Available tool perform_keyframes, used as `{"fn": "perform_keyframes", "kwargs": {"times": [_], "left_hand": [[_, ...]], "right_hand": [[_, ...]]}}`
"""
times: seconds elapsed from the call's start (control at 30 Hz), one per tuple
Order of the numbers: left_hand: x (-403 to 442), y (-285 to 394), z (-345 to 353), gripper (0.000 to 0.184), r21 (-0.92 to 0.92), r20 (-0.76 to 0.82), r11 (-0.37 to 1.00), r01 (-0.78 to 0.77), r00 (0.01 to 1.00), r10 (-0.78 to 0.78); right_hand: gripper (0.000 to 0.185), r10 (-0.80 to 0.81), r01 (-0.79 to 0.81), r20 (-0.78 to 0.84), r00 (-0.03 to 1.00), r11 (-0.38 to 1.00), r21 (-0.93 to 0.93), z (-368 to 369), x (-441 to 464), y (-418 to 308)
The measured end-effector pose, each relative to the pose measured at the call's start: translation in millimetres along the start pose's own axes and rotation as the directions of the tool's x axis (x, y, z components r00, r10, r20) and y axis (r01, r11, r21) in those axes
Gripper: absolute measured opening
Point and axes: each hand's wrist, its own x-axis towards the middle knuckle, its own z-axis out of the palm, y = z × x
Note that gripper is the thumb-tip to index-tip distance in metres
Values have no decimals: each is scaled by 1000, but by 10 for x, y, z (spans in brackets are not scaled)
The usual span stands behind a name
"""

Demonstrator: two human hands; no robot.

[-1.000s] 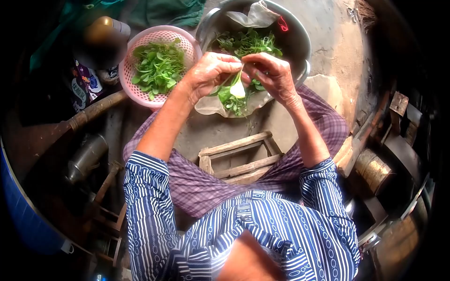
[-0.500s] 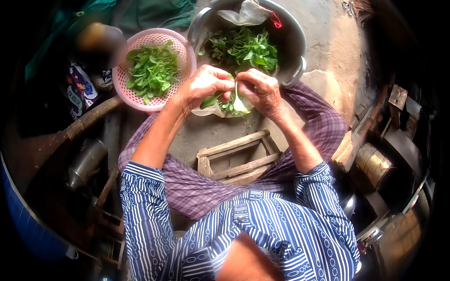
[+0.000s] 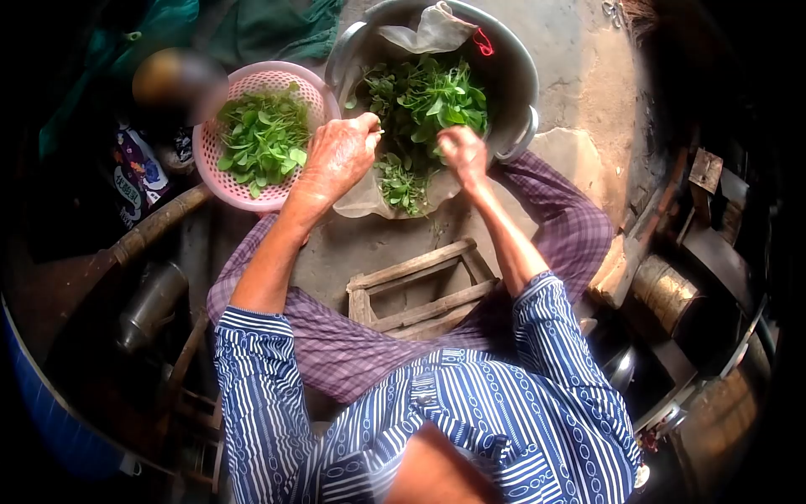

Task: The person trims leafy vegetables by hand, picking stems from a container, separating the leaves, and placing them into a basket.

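My left hand [image 3: 342, 158] is between the pink basket [image 3: 329, 88] and the pot, its fingers closed on a leafy green stem; a pale cut end pokes out by the fingertips. The rest of that stem is hidden behind the hand. Over the pot's near edge is my right hand [image 3: 463, 153], fingers curled and slightly blurred, so what they hold, if anything, does not show. Just beyond it lies a heap of leafy greens [image 3: 445, 94] in the large metal pot [image 3: 522, 76]. Smaller sprigs [image 3: 403, 183] rest on a pale plastic sheet [image 3: 357, 202] nearer me. Picked greens [image 3: 263, 139] fill the basket.
A low wooden frame stool [image 3: 411, 267] stands on the floor between my legs. At the left are a bamboo pole [image 3: 159, 225] and a metal cylinder [image 3: 153, 304]. Wood pieces and a round tin [image 3: 665, 290] are at the right.
My hands have come apart: the left moved left toward the basket with a stem, the right lowered slightly toward the pot's near side. The leaf that was between them has left the middle.
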Motion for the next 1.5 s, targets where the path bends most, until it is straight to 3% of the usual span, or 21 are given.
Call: {"fn": "perform_keyframes", "kwargs": {"times": [0.07, 0.2, 0.27, 0.33, 0.4, 0.47, 0.5, 0.53, 0.57, 0.63, 0.67, 0.8, 0.9, 0.93, 1.0, 1.03, 1.07, 1.13, 1.2, 1.3, 1.5], "left_hand": [[15, 25, -8, 17, -65, -8, 998, -17, 1000, 17], [33, 85, -63, 17, -81, -16, 997, -17, 1000, 16], [41, 78, -76, 17, -109, -10, 994, 5, 1000, -6], [64, 31, -45, 16, -182, -61, 983, -7, 998, -4], [72, -15, -1, 15, -255, -113, 967, -24, 994, -5], [98, -69, 30, 13, -644, 33, 754, 133, 989, -146], [97, -82, 62, 11, -756, 72, 628, 184, 977, -200], [95, -61, 41, 11, -757, 67, 629, 178, 978, -196], [84, -34, 10, 11, -815, 170, 509, 277, 954, -247], [47, -2, 19, 11, -884, 289, 289, 367, 916, -279], [38, 29, 61, 11, -884, 286, 291, 366, 916, -282], [7, 127, 125, 12, -918, 293, 168, 359, 901, -321], [3, 10, 116, 10, -924, 382, -39, 381, 910, -162], [10, 0, 124, 10, -924, 381, -39, 380, 911, -160], [4, -10, 130, 9, -920, 287, 205, 333, 931, -225], [-15, -15, 135, 9, -922, 288, 199, 333, 931, -227], [-35, -14, 141, 11, -863, 250, 401, 307, 949, -189], [-48, 26, 140, 18, -637, 201, 747, 189, 977, -76], [-43, 59, 143, 25, -618, 234, 753, 226, 967, -98], [-44, 38, 134, 27, -527, 352, 814, 243, 935, -51], [-51, 117, 94, 30, -497, 429, 848, 186, 902, 53]], "right_hand": [[17, -26, 3, -174, 984, 992, -127, -146, 308, -97], [16, -211, 152, -118, 970, 913, -377, -101, 839, -187], [13, -198, 179, 32, 980, 792, -583, 9, 1028, -52], [9, -100, 80, -6, 995, 830, -553, -36, 1086, -166], [11, -100, 68, -90, 991, 948, -311, -148, 1014, -218], [17, -80, 84, -96, 992, 996, 37, -222, 904, -159], [19, 153, -166, 66, 986, 927, 337, -341, 820, -305], [22, 315, -424, 286, 905, 716, 554, -506, 689, -553], [20, 289, -436, 327, 900, 635, 637, -621, 520, -820], [19, 267, -486, 407, 874, 508, 711, -623, 285, -989], [18, 268, -512, 437, 859, 450, 731, -619, 176, -1098], [13, 234, -446, 380, 895, 478, 757, -465, -90, -1391], [15, 236, -442, 374, 897, 462, 769, -432, -150, -1535], [17, 228, -365, 285, 931, 585, 724, -421, -174, -1556], [17, 4, 66, -152, 988, 890, 451, -453, -222, -1553], [18, -125, 190, -248, 961, 947, 259, -535, -221, -1567], [21, -229, 286, -291, 929, 943, 171, -544, -205, -1526], [17, -450, 455, -136, 882, 891, 2, -597, -151, -1470], [6, -528, 526, -34, 849, 849, -51, -578, -179, -1371], [6, -495, 495, -2, 869, 868, 20, -605, -268, -1303], [8, -485, 472, 112, 868, 873, 120, -632, -330, -1185]]}}
